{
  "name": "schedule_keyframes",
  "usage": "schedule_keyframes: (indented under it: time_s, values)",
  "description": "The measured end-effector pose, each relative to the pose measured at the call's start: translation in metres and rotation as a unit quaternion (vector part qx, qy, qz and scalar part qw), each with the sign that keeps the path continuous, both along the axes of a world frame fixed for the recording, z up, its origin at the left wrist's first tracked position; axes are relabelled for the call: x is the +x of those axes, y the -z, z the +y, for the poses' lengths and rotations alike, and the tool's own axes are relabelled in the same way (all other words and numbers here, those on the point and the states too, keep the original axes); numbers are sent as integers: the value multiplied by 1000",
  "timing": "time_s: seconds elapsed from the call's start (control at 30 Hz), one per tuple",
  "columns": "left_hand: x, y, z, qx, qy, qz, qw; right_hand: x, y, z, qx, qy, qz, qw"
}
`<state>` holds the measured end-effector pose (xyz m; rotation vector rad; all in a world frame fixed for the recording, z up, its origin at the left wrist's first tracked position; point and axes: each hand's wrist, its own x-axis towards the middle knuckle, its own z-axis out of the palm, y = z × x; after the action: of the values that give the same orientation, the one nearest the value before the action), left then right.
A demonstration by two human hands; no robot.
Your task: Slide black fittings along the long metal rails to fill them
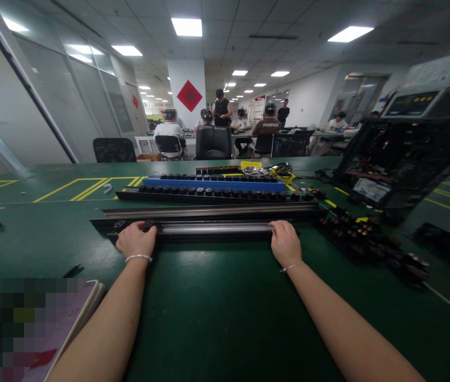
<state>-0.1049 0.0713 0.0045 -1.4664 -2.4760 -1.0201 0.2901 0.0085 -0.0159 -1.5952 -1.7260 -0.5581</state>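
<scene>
A long black rail with a silvery metal face (213, 229) lies crosswise on the green table in front of me. My left hand (135, 240) is closed on its left end, beside small black parts (150, 225); the fingertips are partly hidden. Gripping the right end, my right hand (286, 241) has its fingers bent over the edge. Just behind runs another long dark rail (213, 211). Farther back, a black strip (197, 196) carries a row of several small dark pieces, and a blue strip (217, 184) lies behind it.
Small black and copper-coloured parts (368, 241) are heaped at right. An open black machine casing (404, 159) stands at the back right. A pink-covered book (77, 313) lies at lower left. Yellow-handled tools and a metal dish (254, 171) sit at the back. Several people sit or stand beyond.
</scene>
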Motion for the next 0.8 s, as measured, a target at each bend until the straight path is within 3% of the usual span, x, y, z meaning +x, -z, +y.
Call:
schedule_keyframes:
  time_s: [0.8]
  values:
    - [13,-5,-6,-9,16,8,1000,-1,-3,-4,-16,20,-5,1000]
